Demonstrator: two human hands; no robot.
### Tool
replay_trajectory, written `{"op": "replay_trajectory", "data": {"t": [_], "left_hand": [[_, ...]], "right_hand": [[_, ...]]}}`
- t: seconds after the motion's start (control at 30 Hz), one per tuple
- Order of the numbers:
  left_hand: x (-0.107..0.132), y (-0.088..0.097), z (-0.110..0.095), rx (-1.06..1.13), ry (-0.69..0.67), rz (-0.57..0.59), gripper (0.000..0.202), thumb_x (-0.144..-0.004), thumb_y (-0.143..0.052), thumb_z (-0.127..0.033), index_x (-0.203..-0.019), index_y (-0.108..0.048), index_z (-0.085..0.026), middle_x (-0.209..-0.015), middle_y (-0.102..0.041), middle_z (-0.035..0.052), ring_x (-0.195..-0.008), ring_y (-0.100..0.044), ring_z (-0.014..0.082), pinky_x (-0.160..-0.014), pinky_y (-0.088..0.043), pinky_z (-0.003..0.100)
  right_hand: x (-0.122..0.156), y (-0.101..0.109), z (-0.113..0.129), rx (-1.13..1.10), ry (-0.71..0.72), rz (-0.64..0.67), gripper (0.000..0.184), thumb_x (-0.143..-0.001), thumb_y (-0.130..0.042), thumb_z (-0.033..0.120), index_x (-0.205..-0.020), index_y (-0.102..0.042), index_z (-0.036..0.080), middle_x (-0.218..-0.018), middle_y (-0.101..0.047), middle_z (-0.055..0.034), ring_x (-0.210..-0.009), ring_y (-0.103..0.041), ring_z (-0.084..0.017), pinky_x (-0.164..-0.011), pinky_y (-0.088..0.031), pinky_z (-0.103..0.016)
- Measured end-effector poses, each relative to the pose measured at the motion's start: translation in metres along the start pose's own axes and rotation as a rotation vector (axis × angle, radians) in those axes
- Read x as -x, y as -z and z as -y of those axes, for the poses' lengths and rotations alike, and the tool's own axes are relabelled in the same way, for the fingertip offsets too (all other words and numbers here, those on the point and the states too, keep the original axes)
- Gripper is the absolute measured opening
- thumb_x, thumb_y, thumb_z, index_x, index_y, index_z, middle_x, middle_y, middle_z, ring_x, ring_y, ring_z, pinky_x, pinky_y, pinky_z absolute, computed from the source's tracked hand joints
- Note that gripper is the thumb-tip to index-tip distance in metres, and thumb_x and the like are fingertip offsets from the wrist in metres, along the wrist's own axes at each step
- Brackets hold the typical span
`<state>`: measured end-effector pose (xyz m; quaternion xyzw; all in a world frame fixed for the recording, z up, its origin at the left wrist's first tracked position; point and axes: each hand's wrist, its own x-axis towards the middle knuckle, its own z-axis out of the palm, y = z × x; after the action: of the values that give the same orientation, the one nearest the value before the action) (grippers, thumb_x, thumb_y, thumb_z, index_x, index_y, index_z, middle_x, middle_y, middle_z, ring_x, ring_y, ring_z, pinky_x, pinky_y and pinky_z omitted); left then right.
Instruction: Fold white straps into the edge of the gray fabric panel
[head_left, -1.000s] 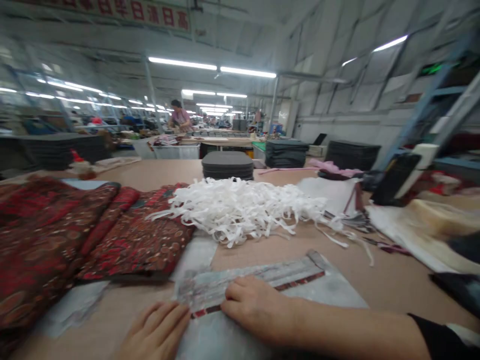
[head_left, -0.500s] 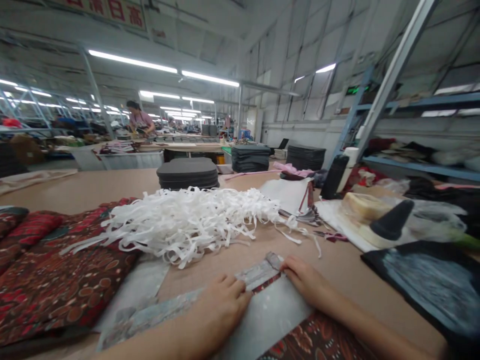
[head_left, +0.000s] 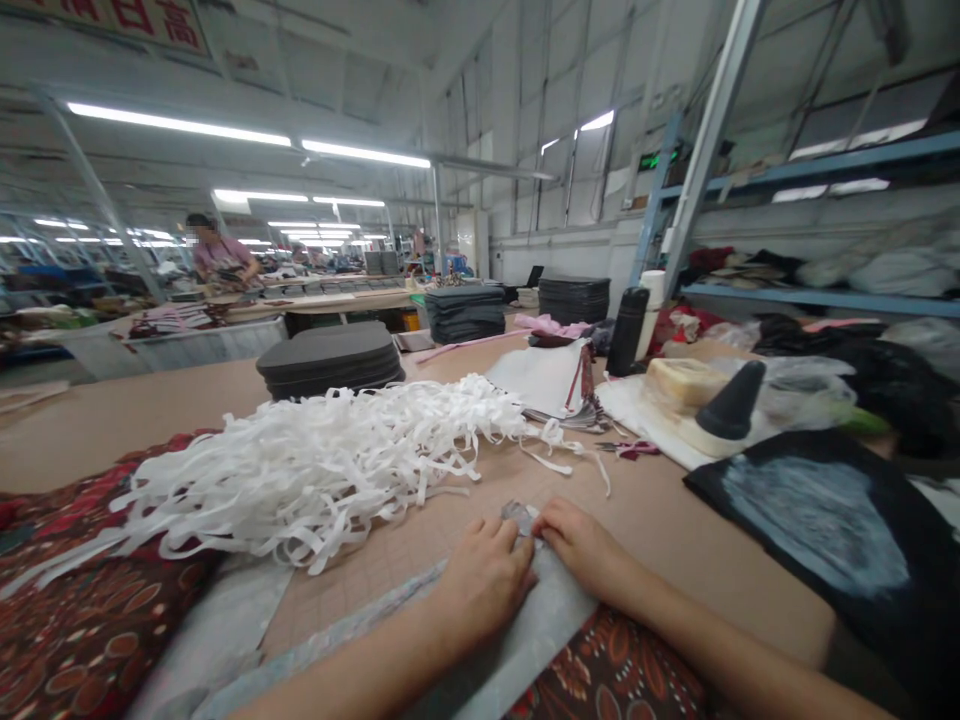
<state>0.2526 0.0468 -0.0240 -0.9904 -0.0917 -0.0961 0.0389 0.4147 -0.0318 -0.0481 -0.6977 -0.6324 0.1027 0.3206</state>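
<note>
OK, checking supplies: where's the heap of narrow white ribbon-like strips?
In the head view, the heap lies left of centre, in front of the dark-grey rounded stack, beyond the left hand.

- The pale sheet looked like thin cloth, smooth and mostly matt.
- The white strips seemed to be soft fabric tape, flat-surfaced, without shine.
- The patterned cloth on the left was printed textile — matt, faintly textured.
- The grey stack had a smooth, dull top.
- The tabletop looked papery and matt, with fine creases.
- The black piece carried a rough, chalky smear.
- The clear bag was thin plastic — crinkled and glossy.
- The blue shelf resembled painted metal.
</note>
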Motion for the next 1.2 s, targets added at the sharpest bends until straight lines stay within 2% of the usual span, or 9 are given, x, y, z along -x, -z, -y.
{"op": "replay_trajectory", "data": {"t": [0.13, 0.43, 0.57, 0.87, 0.97, 1.07, 1.2], "left_hand": [[0.002, -0.002, 0.0, 0.008, 0.016, -0.007, 0.022, -0.089, -0.046, -0.033, -0.102, -0.056, -0.018, -0.094, -0.057, 0.0062, -0.088, -0.051, 0.0244, -0.076, -0.04, 0.037], [0.0, -0.005, -0.002, 0.012, 0.024, -0.023, 0.026, -0.089, -0.045, -0.032, -0.111, -0.053, -0.019, -0.096, -0.056, 0.0066, -0.089, -0.05, 0.025, -0.077, -0.04, 0.038], [0.0, -0.004, -0.002, 0.011, 0.029, -0.019, 0.024, -0.088, -0.046, -0.033, -0.105, -0.055, -0.018, -0.095, -0.056, 0.0072, -0.089, -0.05, 0.0256, -0.077, -0.04, 0.039], [0.003, 0.002, -0.007, 0.035, 0.056, 0.015, 0.024, -0.088, -0.045, -0.03, -0.104, -0.057, -0.017, -0.097, -0.057, 0.0088, -0.09, -0.051, 0.0264, -0.077, -0.041, 0.039], [0.013, 0.006, -0.01, 0.056, 0.091, 0.04, 0.025, -0.088, -0.044, -0.025, -0.108, -0.056, -0.017, -0.096, -0.058, 0.0091, -0.088, -0.052, 0.0261, -0.076, -0.042, 0.04], [0.034, 0.012, -0.006, 0.154, 0.184, 0.117, 0.03, -0.084, -0.046, -0.019, -0.113, -0.053, -0.019, -0.1, -0.058, 0.0081, -0.09, -0.053, 0.0245, -0.079, -0.043, 0.038], [0.079, 0.025, 0.009, 0.24, 0.351, 0.235, 0.02, -0.081, -0.047, -0.015, -0.098, -0.057, -0.018, -0.1, -0.058, 0.008, -0.092, -0.053, 0.023, -0.081, -0.042, 0.036]], "right_hand": [[0.0, -0.001, 0.0, -0.002, 0.0, -0.012, 0.021, -0.079, -0.044, 0.003, -0.075, -0.06, 0.017, -0.08, -0.057, -0.0047, -0.082, -0.055, -0.017, -0.076, -0.043, -0.027], [-0.002, 0.003, 0.005, 0.037, -0.046, 0.02, 0.016, -0.081, -0.048, 0.009, -0.074, -0.061, 0.016, -0.08, -0.058, -0.0046, -0.081, -0.055, -0.016, -0.076, -0.042, -0.025], [-0.011, 0.006, 0.008, 0.067, -0.094, 0.029, 0.009, -0.078, -0.054, 0.015, -0.07, -0.059, 0.016, -0.075, -0.057, -0.003, -0.074, -0.054, -0.016, -0.068, -0.041, -0.025], [-0.031, 0.006, 0.007, 0.111, -0.15, 0.14, 0.011, -0.067, -0.054, 0.006, -0.064, -0.052, 0.017, -0.065, -0.053, 0.0014, -0.062, -0.047, -0.013, -0.056, -0.033, -0.022], [-0.036, 0.011, 0.007, 0.08, -0.174, 0.202, 0.011, -0.066, -0.057, 0.007, -0.067, -0.053, 0.017, -0.062, -0.052, 0.004, -0.058, -0.046, -0.011, -0.053, -0.032, -0.02], [-0.04, 0.015, 0.006, 0.057, -0.206, 0.22, 0.008, -0.069, -0.061, 0.013, -0.069, -0.053, 0.017, -0.062, -0.052, 0.0041, -0.058, -0.047, -0.011, -0.051, -0.032, -0.02], [-0.039, 0.012, 0.005, 0.058, -0.219, 0.178, 0.007, -0.071, -0.06, 0.015, -0.07, -0.053, 0.016, -0.066, -0.053, 0.0027, -0.063, -0.048, -0.012, -0.054, -0.031, -0.021]]}}
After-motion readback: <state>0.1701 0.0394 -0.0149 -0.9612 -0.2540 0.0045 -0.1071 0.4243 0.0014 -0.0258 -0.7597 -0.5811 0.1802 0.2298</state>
